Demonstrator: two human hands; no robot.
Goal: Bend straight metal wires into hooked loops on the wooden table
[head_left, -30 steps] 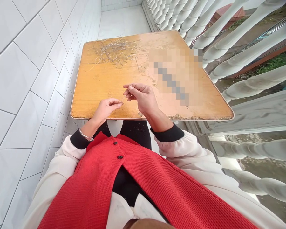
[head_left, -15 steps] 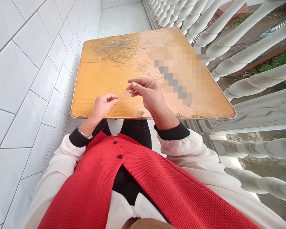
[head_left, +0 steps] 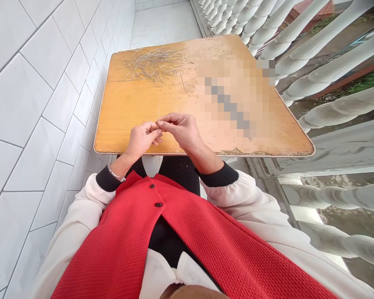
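A thin wire (head_left: 159, 109) stands up from between my fingertips, and its fine lower end seems to hang below them past the table edge. My left hand (head_left: 143, 138) is closed, pinching it with thumb and forefinger. Against those fingertips, my right hand (head_left: 181, 129) pinches the same spot, its thumb and forefinger pressed together. The fingers cover the wire's middle. Both hands hover over the near part of a worn wooden table (head_left: 124, 112). A loose tangle of similar thin wires (head_left: 154, 62) lies toward the far left of the tabletop.
A pixelated patch (head_left: 233, 104) hides part of the table's right side. A white tiled wall (head_left: 50, 83) runs along the left. White balusters (head_left: 318, 74) line the right. The table's near edge lies close to my lap.
My right hand has moved left and down to meet my left hand, and its fingers have closed. My left hand has shifted slightly right. The wire now shows upright between them.
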